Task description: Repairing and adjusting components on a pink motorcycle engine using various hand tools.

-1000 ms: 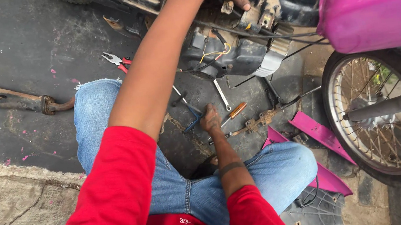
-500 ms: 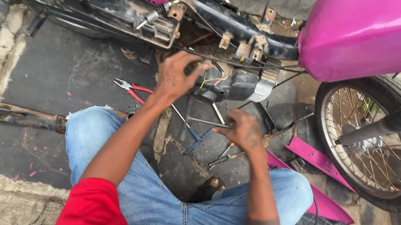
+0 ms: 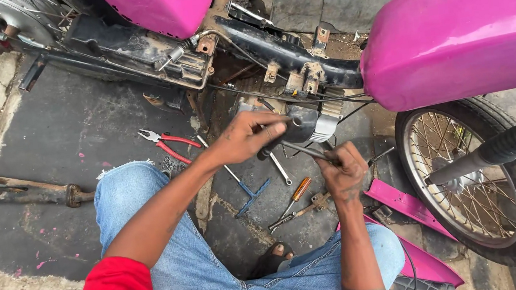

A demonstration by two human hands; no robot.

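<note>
**Motorcycle electrical unit: work in progress at the frame**

Status of the work, judged from how things lie: the motorcycle is partly stripped. A loose pink panel (image 3: 405, 203) lies on the ground beside the rear wheel (image 3: 486, 185), and the black frame rail (image 3: 273, 50) with its brackets is exposed under the pink bodywork (image 3: 463, 27). The finned black-and-grey unit (image 3: 310, 126) hangs below the frame rail, with wires attached; it appears neither fully fitted nor fully removed.

Left hand (image 3: 251, 136): closed on the left side of the unit, fingers wrapped over its top edge. Right hand (image 3: 343, 168): closed around a slim dark tool shaft (image 3: 297, 150) that points up toward the unit. The fastener step therefore appears under way, not finished.

Tools lying unused on the ground: red-handled pliers (image 3: 168, 141), a blue T-handle wrench (image 3: 246, 188), an orange-handled screwdriver (image 3: 295, 195).

Not determinable:
- The tool tip and the fastener are covered by the left hand and the unit.
- The type of tool in the right hand cannot be told; only the shaft shows.
- Wire routing behind the unit is hidden.
- The wheel and bodywork are cut off at the picture's right edge.
</note>
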